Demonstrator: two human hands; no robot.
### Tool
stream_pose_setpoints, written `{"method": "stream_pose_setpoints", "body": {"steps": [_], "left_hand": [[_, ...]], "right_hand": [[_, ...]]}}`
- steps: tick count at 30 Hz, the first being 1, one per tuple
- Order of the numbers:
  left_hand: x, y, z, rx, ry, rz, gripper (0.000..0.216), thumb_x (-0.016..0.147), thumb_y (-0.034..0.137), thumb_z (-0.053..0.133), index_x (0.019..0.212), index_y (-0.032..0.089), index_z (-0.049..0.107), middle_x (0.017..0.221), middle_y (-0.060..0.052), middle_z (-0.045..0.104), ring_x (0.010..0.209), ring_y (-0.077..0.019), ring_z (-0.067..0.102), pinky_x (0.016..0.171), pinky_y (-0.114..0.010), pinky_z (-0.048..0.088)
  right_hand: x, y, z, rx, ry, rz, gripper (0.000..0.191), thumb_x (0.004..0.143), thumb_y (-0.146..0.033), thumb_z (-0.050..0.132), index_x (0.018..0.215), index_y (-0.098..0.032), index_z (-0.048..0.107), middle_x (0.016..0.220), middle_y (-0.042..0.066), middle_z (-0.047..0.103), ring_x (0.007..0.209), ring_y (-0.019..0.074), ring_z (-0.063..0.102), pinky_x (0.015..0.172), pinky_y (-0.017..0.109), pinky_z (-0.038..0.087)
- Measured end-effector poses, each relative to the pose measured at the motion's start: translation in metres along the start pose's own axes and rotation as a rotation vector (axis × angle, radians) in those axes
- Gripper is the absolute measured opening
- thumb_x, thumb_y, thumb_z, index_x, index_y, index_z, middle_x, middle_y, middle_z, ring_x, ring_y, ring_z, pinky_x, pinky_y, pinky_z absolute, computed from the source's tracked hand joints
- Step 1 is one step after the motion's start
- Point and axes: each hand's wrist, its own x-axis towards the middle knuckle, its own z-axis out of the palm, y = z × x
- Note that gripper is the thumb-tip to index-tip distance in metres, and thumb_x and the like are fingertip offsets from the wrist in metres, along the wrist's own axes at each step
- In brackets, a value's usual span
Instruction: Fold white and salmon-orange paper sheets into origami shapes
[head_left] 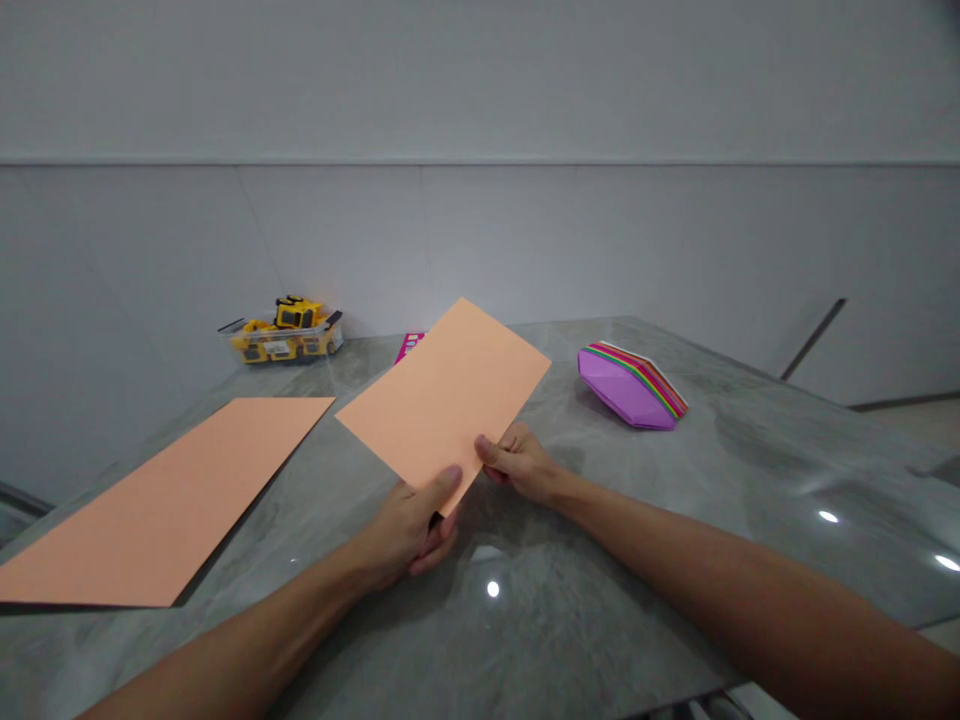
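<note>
A plain peach sheet of paper [450,390] is held up above the table, tilted with one corner pointing away from me. My left hand [420,520] is closed on its near corner, thumb on top and fingers underneath. Along the right edge, my right hand [517,462] pinches the same sheet between thumb and curled fingers. A larger peach sheet [180,500] lies on the table to the left, apart from both hands. The fingers under the held sheet are partly hidden.
On the grey marble-look table [600,580], a folded purple paper piece with rainbow-striped edges [630,385] lies at right. A clear tub with yellow toy vehicle parts [289,335] stands back left. A magenta item [409,345] is partly covered. Behind rises a pale wall [480,240].
</note>
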Motion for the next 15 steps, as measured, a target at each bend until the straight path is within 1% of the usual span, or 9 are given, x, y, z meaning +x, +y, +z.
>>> {"method": "stream_pose_setpoints", "body": {"steps": [5, 9, 12, 15], "left_hand": [[-0.006, 0.003, -0.001, 0.016, -0.035, -0.054, 0.052, 0.08, 0.058, 0.045, 0.046, 0.019, 0.043, 0.03, 0.008, 0.024, 0.024, -0.0049, 0.02, 0.03, -0.022, 0.007], [-0.007, 0.004, -0.001, -0.035, -0.06, -0.082, 0.052, 0.082, 0.054, 0.044, 0.044, 0.019, 0.042, 0.03, 0.008, 0.022, 0.024, -0.0042, 0.018, 0.031, -0.023, 0.006], [-0.007, 0.003, -0.001, -0.041, -0.053, -0.097, 0.053, 0.083, 0.054, 0.043, 0.043, 0.019, 0.041, 0.03, 0.008, 0.021, 0.024, -0.0039, 0.017, 0.032, -0.024, 0.006], [-0.008, 0.002, -0.001, -0.028, -0.04, -0.102, 0.053, 0.081, 0.057, 0.045, 0.043, 0.019, 0.042, 0.03, 0.009, 0.021, 0.024, -0.004, 0.016, 0.033, -0.024, 0.006]], "right_hand": [[0.001, 0.005, -0.011, 0.014, 0.094, -0.013, 0.066, 0.078, -0.067, 0.046, 0.036, -0.017, 0.039, 0.034, -0.004, 0.031, 0.035, 0.0056, 0.026, 0.04, 0.025, 0.016], [0.004, 0.008, -0.016, 0.037, 0.168, -0.031, 0.064, 0.077, -0.066, 0.047, 0.036, -0.017, 0.037, 0.035, -0.004, 0.03, 0.036, 0.0056, 0.025, 0.04, 0.025, 0.016], [0.008, 0.012, -0.02, 0.049, 0.253, -0.042, 0.062, 0.075, -0.064, 0.052, 0.036, -0.017, 0.039, 0.035, -0.004, 0.031, 0.035, 0.0058, 0.025, 0.039, 0.024, 0.016], [0.013, 0.017, -0.031, 0.052, 0.361, -0.054, 0.06, 0.073, -0.061, 0.056, 0.036, -0.017, 0.04, 0.034, -0.004, 0.032, 0.035, 0.006, 0.025, 0.039, 0.024, 0.016]]}}
